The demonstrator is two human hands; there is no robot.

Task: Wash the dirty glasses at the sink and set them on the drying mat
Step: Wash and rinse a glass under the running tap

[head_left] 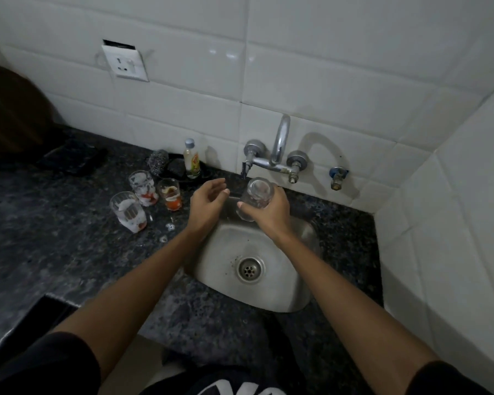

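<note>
White wall tiles (183,89) backed a dark speckled stone bench (54,252) with a small steel sink (294,286) set into it. Over the far edge of the sink, the right hand (271,212) gripped a clear glass (254,199), its fingers curled round the far side and the thumb across the near side; the glass was tilted, its open mouth turned up toward the camera, just below the tap (278,155). The left hand (207,203) hovered beside the glass without touching it, fingers loosely spread and slightly bent, holding nothing. Three dirty glasses stood on the bench left of the sink: a foamy glass (127,212) nearest, a second foamy glass (143,188) behind it, and a glass with orange residue (171,195) closest to the left hand. A soap bottle (191,159) and a steel scrubber (158,158) sat by the wall.
</note>
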